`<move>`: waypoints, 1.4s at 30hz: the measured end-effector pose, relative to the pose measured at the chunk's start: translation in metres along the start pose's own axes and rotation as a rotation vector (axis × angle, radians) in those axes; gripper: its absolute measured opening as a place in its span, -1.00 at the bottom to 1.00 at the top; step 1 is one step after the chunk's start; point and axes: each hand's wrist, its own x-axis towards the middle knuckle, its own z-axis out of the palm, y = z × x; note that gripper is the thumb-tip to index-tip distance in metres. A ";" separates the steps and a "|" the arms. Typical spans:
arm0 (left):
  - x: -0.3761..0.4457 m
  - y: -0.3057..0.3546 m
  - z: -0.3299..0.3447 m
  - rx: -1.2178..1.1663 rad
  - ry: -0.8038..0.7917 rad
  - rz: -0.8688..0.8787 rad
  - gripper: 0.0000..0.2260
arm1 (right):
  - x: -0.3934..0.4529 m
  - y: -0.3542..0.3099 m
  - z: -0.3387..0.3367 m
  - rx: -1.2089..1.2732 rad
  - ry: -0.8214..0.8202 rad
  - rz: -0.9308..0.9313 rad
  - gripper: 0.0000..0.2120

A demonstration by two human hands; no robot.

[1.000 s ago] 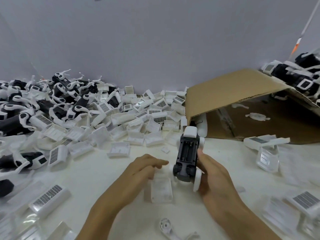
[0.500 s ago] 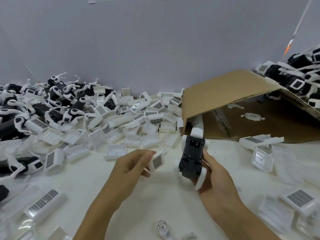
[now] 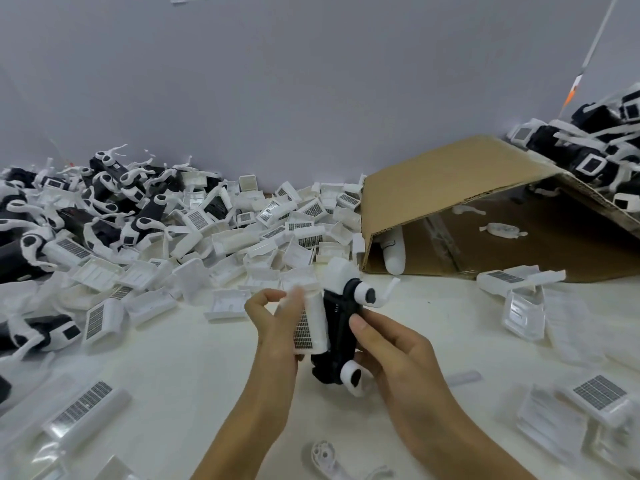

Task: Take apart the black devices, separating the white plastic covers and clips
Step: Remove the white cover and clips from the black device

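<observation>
My right hand (image 3: 401,358) grips a black device (image 3: 341,327) above the white table, tilted on its side, with white round clip ends at its top (image 3: 365,294) and bottom. My left hand (image 3: 273,327) holds a white plastic cover (image 3: 310,327) with a dark grid panel, pressed against the device's left side. Whether the cover is attached to the device or just touching it is unclear. A white block sits on the device's far end.
A heap of white covers (image 3: 277,230) and black devices with white clips (image 3: 104,209) fills the left and back. An open cardboard box (image 3: 450,188) lies on its side at right, more devices (image 3: 595,147) behind it. Loose covers (image 3: 599,396) and a clip (image 3: 325,459) lie near.
My left hand picked up a white cover from the table and brought it against the device. My right hand turned the device onto its side.
</observation>
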 end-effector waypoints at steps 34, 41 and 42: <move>-0.002 0.000 -0.002 0.123 -0.221 0.010 -0.49 | 0.000 -0.016 -0.005 -0.147 0.077 -0.193 -0.79; -0.006 0.005 0.001 0.082 -0.172 0.036 -0.56 | -0.003 -0.010 -0.007 -0.335 0.100 -0.329 -0.77; -0.007 0.005 0.002 0.073 -0.176 0.027 -0.57 | -0.004 -0.011 -0.006 -0.317 0.079 -0.302 -0.75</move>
